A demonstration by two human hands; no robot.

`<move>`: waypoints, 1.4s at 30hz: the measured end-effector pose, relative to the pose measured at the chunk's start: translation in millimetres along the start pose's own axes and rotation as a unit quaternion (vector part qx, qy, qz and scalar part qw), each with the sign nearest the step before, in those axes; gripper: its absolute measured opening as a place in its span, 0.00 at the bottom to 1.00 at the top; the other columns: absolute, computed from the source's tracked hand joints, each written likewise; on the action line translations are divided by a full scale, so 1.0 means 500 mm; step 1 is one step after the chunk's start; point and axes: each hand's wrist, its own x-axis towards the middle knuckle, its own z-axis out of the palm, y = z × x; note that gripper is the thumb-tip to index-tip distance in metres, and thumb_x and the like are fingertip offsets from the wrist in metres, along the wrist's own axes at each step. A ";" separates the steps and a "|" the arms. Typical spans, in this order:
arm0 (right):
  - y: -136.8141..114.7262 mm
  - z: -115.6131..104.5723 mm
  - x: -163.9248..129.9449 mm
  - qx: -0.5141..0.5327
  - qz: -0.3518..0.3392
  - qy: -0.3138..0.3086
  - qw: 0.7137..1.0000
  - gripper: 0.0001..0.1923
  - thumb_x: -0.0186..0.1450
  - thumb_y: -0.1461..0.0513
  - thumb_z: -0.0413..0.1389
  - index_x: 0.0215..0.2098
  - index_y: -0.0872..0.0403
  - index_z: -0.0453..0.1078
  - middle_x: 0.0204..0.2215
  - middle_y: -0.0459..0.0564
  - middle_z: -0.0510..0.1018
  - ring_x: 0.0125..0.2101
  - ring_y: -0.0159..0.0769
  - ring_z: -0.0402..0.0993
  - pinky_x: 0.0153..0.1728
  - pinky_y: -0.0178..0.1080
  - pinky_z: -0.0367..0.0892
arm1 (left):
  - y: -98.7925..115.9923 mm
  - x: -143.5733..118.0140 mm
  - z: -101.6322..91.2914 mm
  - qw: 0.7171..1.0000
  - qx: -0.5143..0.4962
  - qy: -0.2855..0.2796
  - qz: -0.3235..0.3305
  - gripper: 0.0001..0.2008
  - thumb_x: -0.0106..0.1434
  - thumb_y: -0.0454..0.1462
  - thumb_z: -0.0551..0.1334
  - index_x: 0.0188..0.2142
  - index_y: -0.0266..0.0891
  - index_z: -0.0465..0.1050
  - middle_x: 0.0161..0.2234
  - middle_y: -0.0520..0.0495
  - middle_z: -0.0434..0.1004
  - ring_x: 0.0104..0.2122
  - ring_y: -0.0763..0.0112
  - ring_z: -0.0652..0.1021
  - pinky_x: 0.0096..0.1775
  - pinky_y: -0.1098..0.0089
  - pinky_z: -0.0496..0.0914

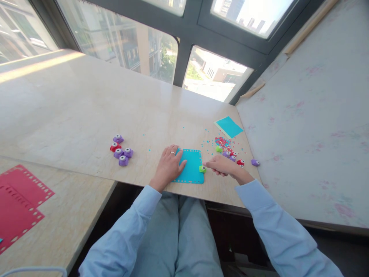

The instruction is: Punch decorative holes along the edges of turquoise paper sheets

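marble sill: left hand (168, 165) flattens upright-lying teal sheet (191, 167); right hand (221, 166) presses green punch (202, 169).

Lower centre of frame: left hand (169, 166) lies flat on a turquoise foam sheet with punched border holes (190, 166). Right hand (221, 166) presses a small green paper punch (202, 169) at the sheet's right edge. Centre left: cluster of purple and red punches (121, 151) on the beige marble tabletop (72, 115).
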 end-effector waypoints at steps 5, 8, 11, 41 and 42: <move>0.004 0.000 -0.003 -0.030 -0.005 -0.011 0.999 0.24 0.63 0.50 0.54 0.15 0.53 0.62 0.11 0.43 0.65 0.09 0.23 0.50 0.12 0.33 0.44 | 0.002 0.000 -0.005 1.000 0.007 -0.005 0.000 0.22 0.69 0.44 0.54 0.56 0.33 0.68 0.60 0.31 0.66 0.62 0.49 0.64 0.63 0.49 0.56; 0.003 0.003 -0.004 -0.038 0.000 -0.011 0.999 0.24 0.63 0.50 0.55 0.14 0.53 0.61 0.11 0.42 0.64 0.09 0.23 0.50 0.12 0.33 0.44 | 0.003 0.000 -0.007 1.000 0.010 -0.002 0.000 0.21 0.69 0.44 0.54 0.56 0.34 0.68 0.59 0.32 0.67 0.62 0.50 0.64 0.63 0.49 0.57; 0.000 0.005 -0.006 -0.043 0.003 -0.010 0.999 0.24 0.64 0.50 0.54 0.15 0.53 0.61 0.11 0.42 0.63 0.09 0.24 0.51 0.12 0.33 0.45 | 0.003 0.000 -0.006 1.000 0.006 -0.001 0.000 0.21 0.69 0.44 0.54 0.56 0.34 0.68 0.59 0.33 0.66 0.62 0.50 0.64 0.63 0.50 0.56; -0.025 0.005 0.034 -0.293 0.001 -0.072 0.953 0.31 0.69 0.45 0.46 0.26 0.60 0.77 0.20 0.57 0.78 0.23 0.39 0.75 0.30 0.37 0.63 | 0.002 0.002 0.004 1.000 -0.008 0.017 0.001 0.22 0.68 0.44 0.57 0.55 0.30 0.69 0.59 0.29 0.66 0.62 0.47 0.64 0.62 0.49 0.56; -0.024 0.005 0.036 -0.295 -0.001 -0.074 0.953 0.31 0.69 0.45 0.46 0.26 0.60 0.77 0.19 0.57 0.77 0.23 0.40 0.75 0.30 0.37 0.64 | 0.002 0.002 0.004 1.000 -0.015 0.018 -0.001 0.22 0.68 0.44 0.58 0.55 0.31 0.69 0.59 0.29 0.66 0.62 0.47 0.64 0.62 0.48 0.56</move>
